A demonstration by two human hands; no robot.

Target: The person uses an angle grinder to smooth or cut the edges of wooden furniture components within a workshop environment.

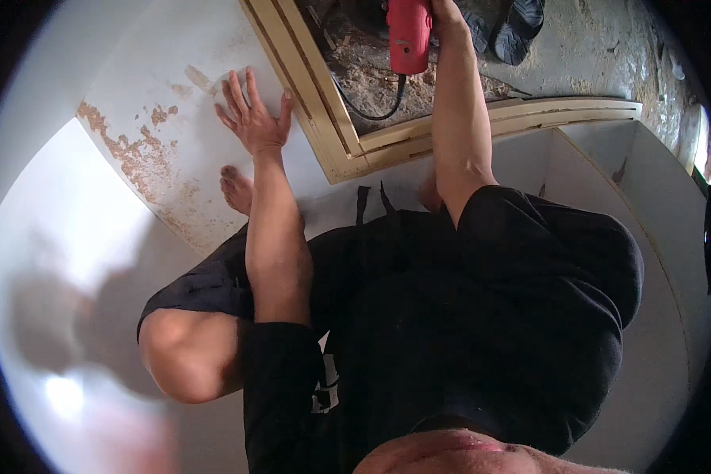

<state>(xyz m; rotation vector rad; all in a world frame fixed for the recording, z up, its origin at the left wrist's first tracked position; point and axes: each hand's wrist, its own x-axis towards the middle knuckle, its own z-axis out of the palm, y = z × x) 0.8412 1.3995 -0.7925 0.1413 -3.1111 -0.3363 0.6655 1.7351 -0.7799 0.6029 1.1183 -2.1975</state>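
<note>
My left hand (252, 114) lies flat with fingers spread on a white panel (173, 71), beside the pale wooden frame edge. Nothing is in it. At the top edge of the view my right hand (448, 20) is closed on a red corded power tool (410, 39), its fingers partly cut off by the picture's edge. The tool's working end lies out of view, so its exact kind cannot be told. From its rear a black cord (395, 99) curves down and left, inside the corner of the cream wooden frame (347, 162).
Brown sawdust (146, 158) is scattered on the white panel to the left. Wood shavings cover the rough floor (371, 59) beyond the frame. Dark sandals (519, 30) lie at the far right. White panelled compartments (600, 154) run along the right, and my bare foot (235, 189) rests on the panel.
</note>
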